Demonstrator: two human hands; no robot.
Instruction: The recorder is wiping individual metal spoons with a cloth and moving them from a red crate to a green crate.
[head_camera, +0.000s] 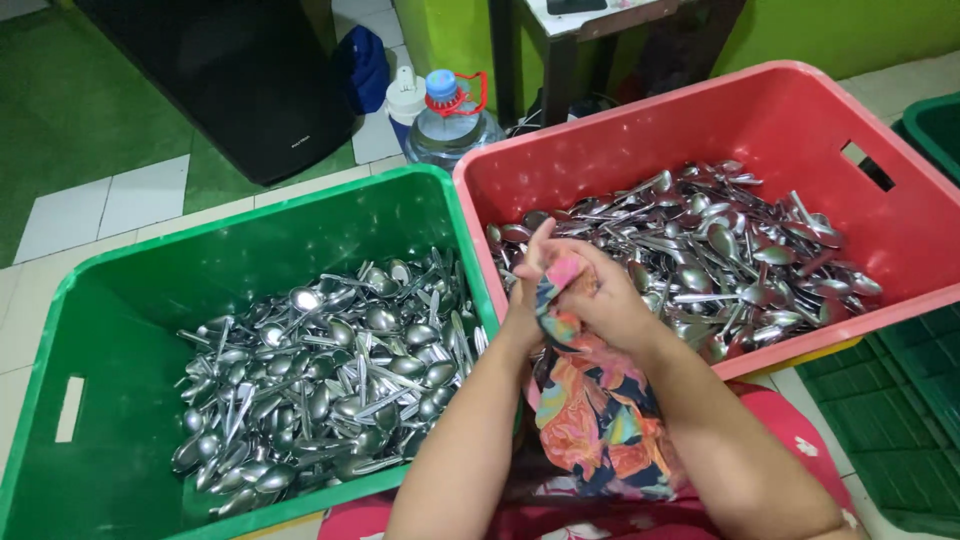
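floral cloth (590, 400) bunched between both hands over the red crate's (640, 130) near edge; left hand (528, 285) and right hand (600, 290) closed around it. steel spoons (720, 250) fill the red crate, more spoons (330, 380) in the green crate (200, 260).

A patterned cloth (600, 410) — bright with orange, pink, teal and dark blue blotches — is bunched up between the left hand (528, 290) and the right hand (610, 300). Its upper end is gathered tight inside the two palms, which press together over the near rim of the red crate (700, 110); only a pink and blue fold shows between the fingers. Whatever the cloth wraps there is hidden. Below the wrists the rest hangs loose and crumpled, falling between the forearms onto the lap — wide at the bottom, narrow at the top.
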